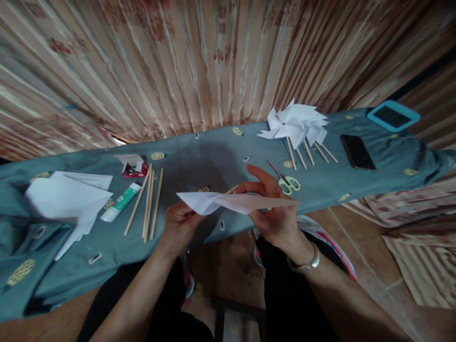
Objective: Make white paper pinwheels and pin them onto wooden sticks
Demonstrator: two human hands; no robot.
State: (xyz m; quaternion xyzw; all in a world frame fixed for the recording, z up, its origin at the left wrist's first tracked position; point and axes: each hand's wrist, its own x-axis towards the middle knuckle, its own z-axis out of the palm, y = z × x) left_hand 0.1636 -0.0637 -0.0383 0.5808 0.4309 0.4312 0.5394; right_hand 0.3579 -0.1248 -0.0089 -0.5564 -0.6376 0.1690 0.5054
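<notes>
A white paper pinwheel (235,202), seen almost edge-on with curled blades, is held up over the front of the table between my two hands. My left hand (180,223) pinches its left side between thumb and fingers. On the right, my right hand (276,216) grips the paper from behind and below, index finger lifted. The tip of a wooden stick (232,189) shows behind the paper near my right fingers; the paper hides the rest. Past that hand lie scissors (290,184) with light green handles.
Finished pinwheels (297,123) on sticks lie at the back right, near a black phone (358,152) and a blue-framed device (394,116). Leftward are loose wooden sticks (147,204), a glue tube (121,202), a small red box (133,166) of metal pieces and white paper sheets (67,194).
</notes>
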